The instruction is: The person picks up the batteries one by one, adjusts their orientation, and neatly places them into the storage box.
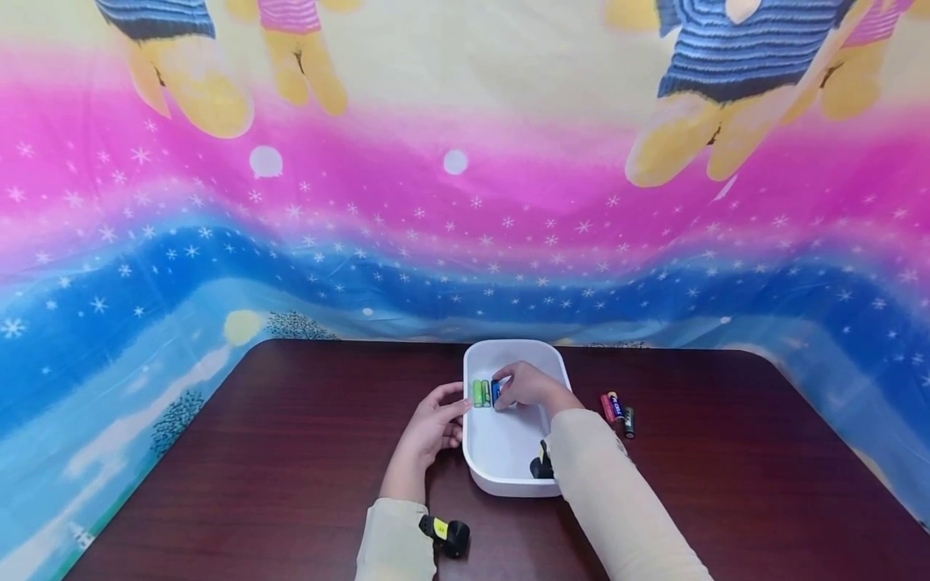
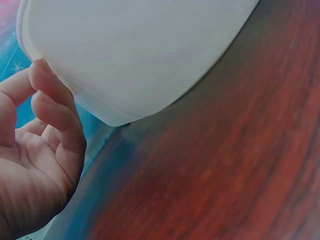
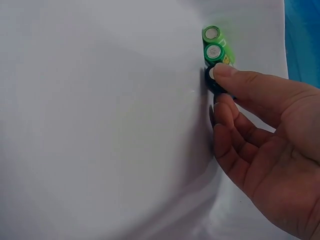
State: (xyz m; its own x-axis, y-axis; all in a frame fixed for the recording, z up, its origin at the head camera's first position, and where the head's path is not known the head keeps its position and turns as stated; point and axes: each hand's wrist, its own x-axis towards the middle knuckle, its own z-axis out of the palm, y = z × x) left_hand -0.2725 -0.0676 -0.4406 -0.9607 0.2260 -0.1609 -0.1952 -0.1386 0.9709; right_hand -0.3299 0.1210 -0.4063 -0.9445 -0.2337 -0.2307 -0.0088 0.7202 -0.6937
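Only thing I can actually read is "CELL" on the purple battery (image 1: 616,405) — anything before it is too small. The green battery (image 3: 214,51) has what looks like a yellow warning triangle; the yellow sticker (image 1: 440,528) — just unreadable.

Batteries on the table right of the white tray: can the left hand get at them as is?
Probably not directly: the left hand is at the left side of the white tray, and the tray and the right hand lie between it and those batteries.
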